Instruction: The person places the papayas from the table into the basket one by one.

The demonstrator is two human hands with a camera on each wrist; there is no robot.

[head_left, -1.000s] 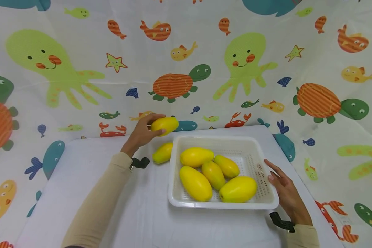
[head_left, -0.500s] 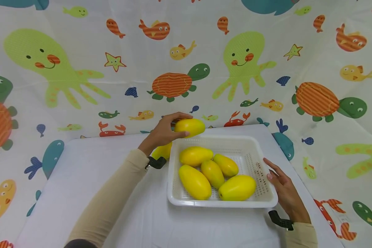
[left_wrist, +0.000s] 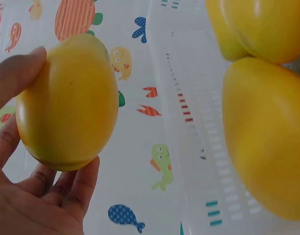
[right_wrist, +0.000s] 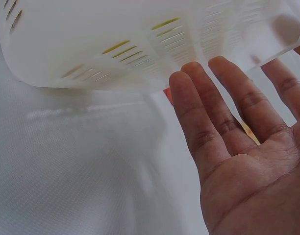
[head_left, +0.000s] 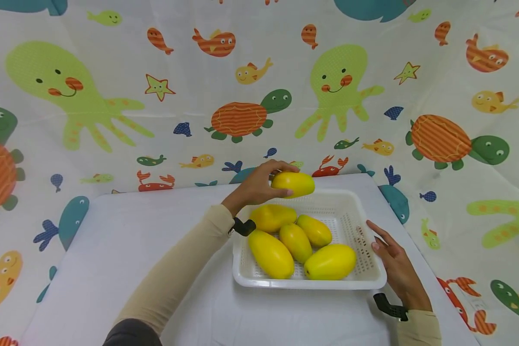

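Note:
My left hand [head_left: 259, 185] grips a yellow mango [head_left: 295, 185] from its left end, above the back rim of the white basket [head_left: 311, 284]. In the left wrist view that mango [left_wrist: 71, 105] sits between the thumb and the fingers, clear of the basket wall. Several yellow mangoes lie in the basket, among them a large one [head_left: 271, 254] at the left and another [head_left: 331, 262] at the front. With fingers fairly straight, my right hand [head_left: 399, 269] touches the basket's right side; the right wrist view shows fingertips [right_wrist: 182, 81] by the slotted wall.
A white cloth covers the table [head_left: 125, 259]. Behind it hangs a curtain [head_left: 177, 110] printed with sea animals. My left forearm [head_left: 181, 269] crosses the basket's left back corner. The basket's walls rise around the mangoes.
My left hand has carried the mango rightward, from left of the basket to over its back rim. Another mango lying left of the basket is now hidden behind my arm. My right hand stays put.

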